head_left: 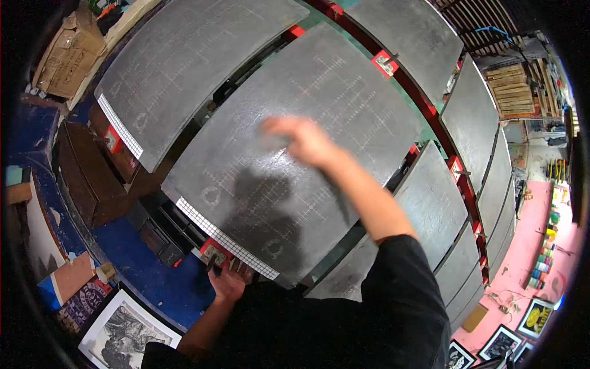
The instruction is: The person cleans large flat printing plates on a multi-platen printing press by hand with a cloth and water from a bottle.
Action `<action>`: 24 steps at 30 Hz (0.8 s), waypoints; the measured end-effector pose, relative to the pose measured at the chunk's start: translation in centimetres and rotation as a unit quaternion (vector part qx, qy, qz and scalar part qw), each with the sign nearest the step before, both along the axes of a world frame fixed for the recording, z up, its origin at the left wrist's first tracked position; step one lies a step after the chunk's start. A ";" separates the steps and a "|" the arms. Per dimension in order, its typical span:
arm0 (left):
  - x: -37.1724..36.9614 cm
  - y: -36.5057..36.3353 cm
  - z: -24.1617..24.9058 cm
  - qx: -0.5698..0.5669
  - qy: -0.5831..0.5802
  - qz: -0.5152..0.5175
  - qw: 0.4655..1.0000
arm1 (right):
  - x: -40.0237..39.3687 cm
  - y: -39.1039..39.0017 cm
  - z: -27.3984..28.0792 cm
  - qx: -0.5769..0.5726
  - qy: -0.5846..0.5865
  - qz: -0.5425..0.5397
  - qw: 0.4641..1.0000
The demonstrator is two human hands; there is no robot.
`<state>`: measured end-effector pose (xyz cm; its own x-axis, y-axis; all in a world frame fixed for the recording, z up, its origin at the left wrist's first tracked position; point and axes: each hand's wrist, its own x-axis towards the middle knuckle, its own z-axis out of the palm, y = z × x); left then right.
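Observation:
Before me lies a grey flat board point(332, 92) with faint light registration marks and a white gridded strip point(224, 237) along its near edge. My right hand point(298, 138) is over the middle of this board, blurred by motion. A pale smear shows under its fingertips; whether it holds something I cannot make out. Low at the near edge, my left hand point(227, 283) has its fingers apart beside a red bracket point(215, 253) with a metal fitting. The fingertips reach toward the board's edge, partly hidden there.
More grey boards, such as the left one point(203, 55) and the right one point(433, 190), stand in rows on a dark red rail point(424, 104). A cardboard box point(70, 52) is at upper left. Framed prints point(126, 332) and paint jars point(544, 258) are around the floor.

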<state>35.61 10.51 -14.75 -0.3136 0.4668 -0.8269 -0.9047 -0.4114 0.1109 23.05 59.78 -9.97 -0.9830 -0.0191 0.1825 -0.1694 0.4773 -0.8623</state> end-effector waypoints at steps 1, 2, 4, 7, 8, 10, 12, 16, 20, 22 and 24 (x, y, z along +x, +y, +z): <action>0.3 -0.2 0.0 -0.007 -0.004 -0.004 1.000 | 0.6 -2.7 2.2 -0.028 0.022 0.024 0.999; 0.3 -0.1 -0.1 -0.015 -0.007 -0.007 1.000 | 0.9 -4.1 4.0 -0.056 0.045 0.050 0.996; -0.9 1.1 2.2 -0.020 0.022 -0.014 0.999 | 2.5 -1.3 5.5 -0.008 0.031 -0.158 0.987; -1.9 1.2 2.9 -0.025 0.058 0.002 0.998 | 3.9 11.5 1.1 0.138 0.136 -0.531 0.825; -2.0 0.8 2.7 -0.025 0.068 0.025 0.997 | 4.1 16.5 -1.3 0.214 0.065 -0.643 0.732; -2.6 1.6 2.6 -0.012 0.085 0.031 0.996 | 1.4 21.0 -3.0 0.187 -0.041 -0.724 0.663; -3.7 3.2 3.7 -0.013 0.110 0.020 0.994 | -3.2 18.2 -0.3 0.231 -0.140 -0.545 0.794; -5.1 4.3 2.8 -0.040 0.080 0.033 0.995 | -12.6 6.5 -3.4 0.200 0.077 -0.125 0.969; -5.7 1.2 1.0 -0.039 0.089 0.042 0.994 | -10.0 -3.0 3.0 -0.056 0.036 0.074 0.995; -6.0 -2.7 0.0 0.002 0.026 0.079 0.997 | -8.8 -0.2 4.0 -0.059 0.090 -0.072 0.992; -6.3 -6.2 -0.4 -0.108 0.104 -0.032 0.988 | -7.2 7.0 4.4 0.094 0.070 -0.391 0.913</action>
